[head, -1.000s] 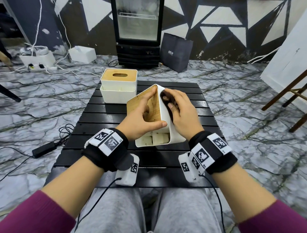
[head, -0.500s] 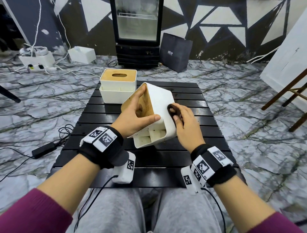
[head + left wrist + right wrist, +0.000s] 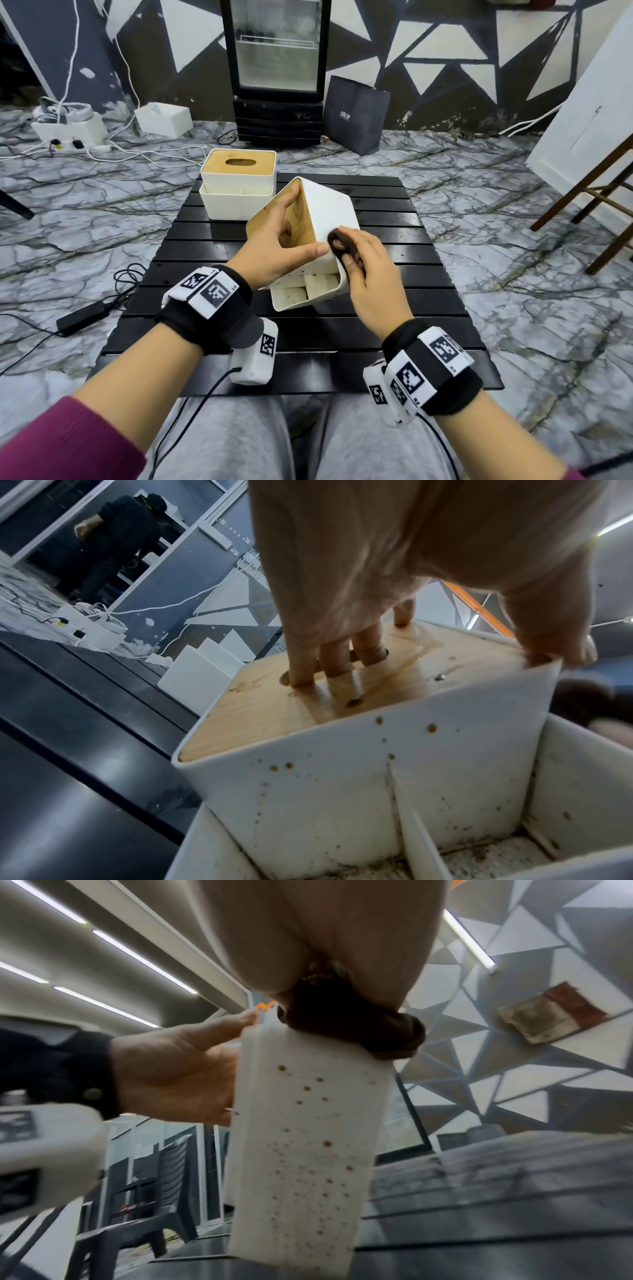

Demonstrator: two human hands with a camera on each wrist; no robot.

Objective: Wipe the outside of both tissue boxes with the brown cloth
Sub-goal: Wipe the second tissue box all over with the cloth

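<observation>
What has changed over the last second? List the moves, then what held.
The right hand drew the brown cloth down the white side of the tilted tissue box, from near its upper edge toward the corner nearest the person. The left hand turned the box a little more. Unchanged: both grips, fingers in the wooden lid's slot, and the second tissue box on the black table.

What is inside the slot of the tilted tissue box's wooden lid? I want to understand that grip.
Three fingers of the left hand reach into the tissue box slot; their tips and any tissues are hidden.
</observation>
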